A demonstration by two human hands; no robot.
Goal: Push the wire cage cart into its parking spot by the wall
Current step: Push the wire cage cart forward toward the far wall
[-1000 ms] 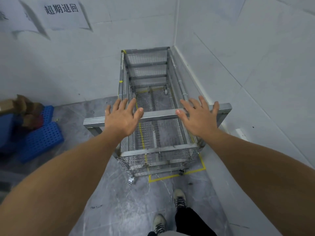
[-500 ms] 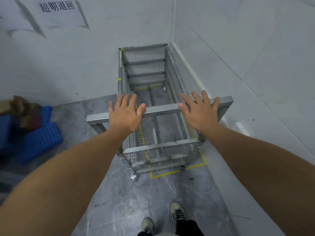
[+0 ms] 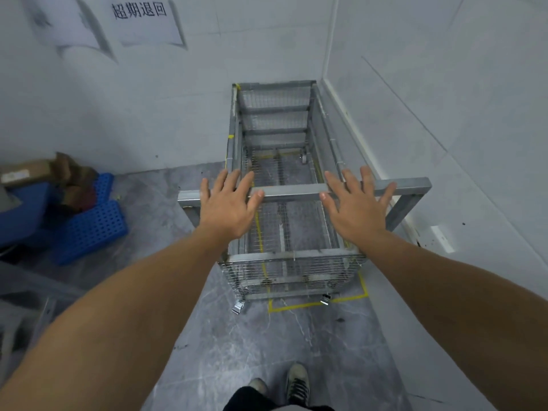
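The wire cage cart (image 3: 296, 262) is grey metal mesh, empty, and stands lengthwise in the room's corner with its far end against the back wall. A yellow tape outline (image 3: 314, 304) on the floor frames its near end. Its handle bar (image 3: 292, 191) runs across at the near side. My left hand (image 3: 226, 207) lies flat over the bar's left part, fingers spread. My right hand (image 3: 354, 209) lies flat over the bar's right part, fingers spread too. Neither hand curls around the bar.
The right wall (image 3: 444, 143) runs close along the cart's right side. Blue perforated crates (image 3: 89, 229) with cardboard pieces (image 3: 26, 172) sit on the floor at the left. Paper signs (image 3: 142, 19) hang on the back wall. My shoes (image 3: 296, 384) stand behind the cart.
The cart has stayed in the corner. Both hands have remained flat over the handle bar with little change; the view has shifted slightly.
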